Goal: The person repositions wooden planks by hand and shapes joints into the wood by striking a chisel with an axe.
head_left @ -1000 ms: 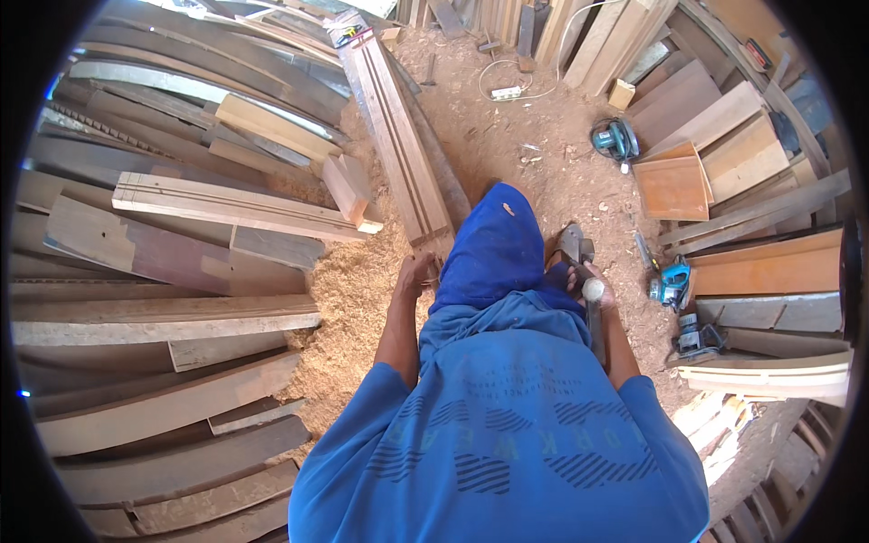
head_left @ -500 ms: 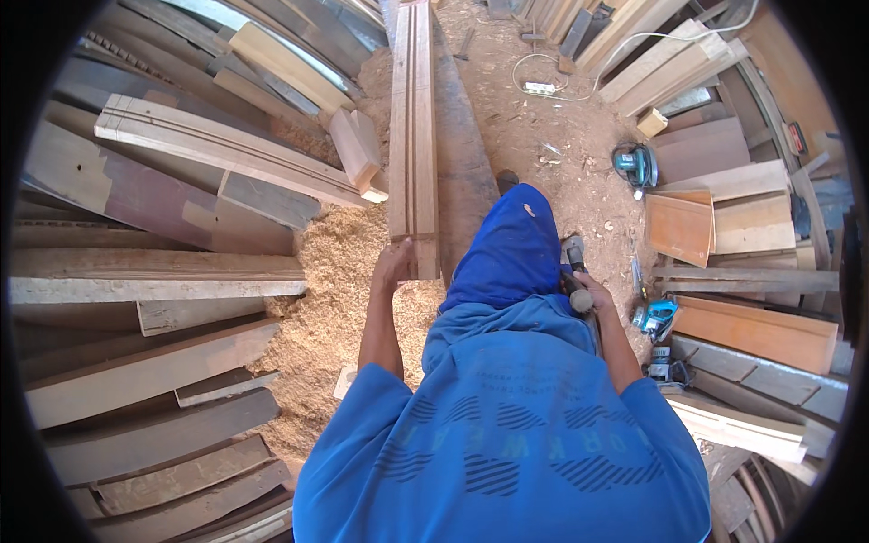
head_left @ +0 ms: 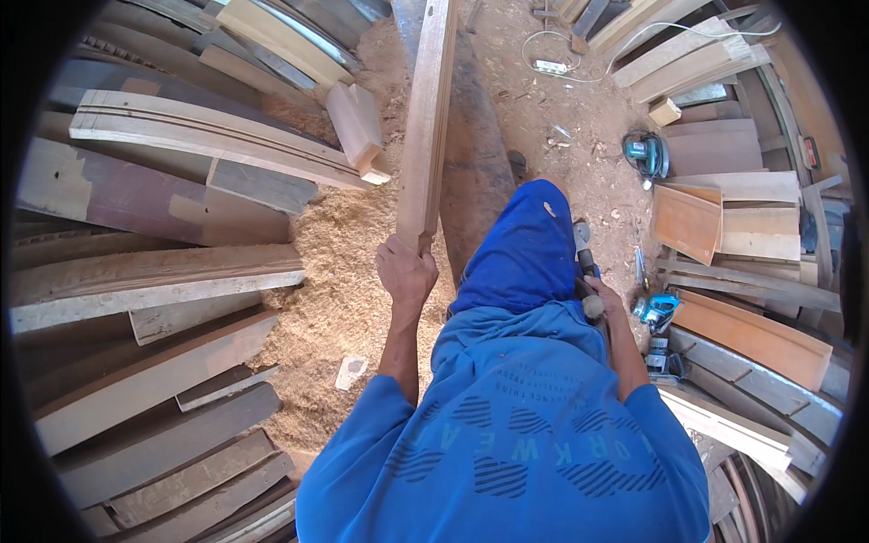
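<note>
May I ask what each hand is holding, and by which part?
Left hand: the wooden beam, by its near end. Right hand: a dark tool; exact grip unclear.

Head view, single: wide fisheye, worn on the head, upright; faces steeply down; shirt (head_left: 507,443) close below, left hand (head_left: 406,270) and right hand (head_left: 606,296) at mid-frame, floor (head_left: 534,136) farther off.

Blue short-sleeved shirt (head_left: 516,398), blue shorts (head_left: 514,249)

Teal pwr tool (head_left: 644,156) nr. orange brd (head_left: 685,224), wht pwr strip (head_left: 551,67) w/ cord (head_left: 670,41), sawdust (head_left: 339,249) L
</note>
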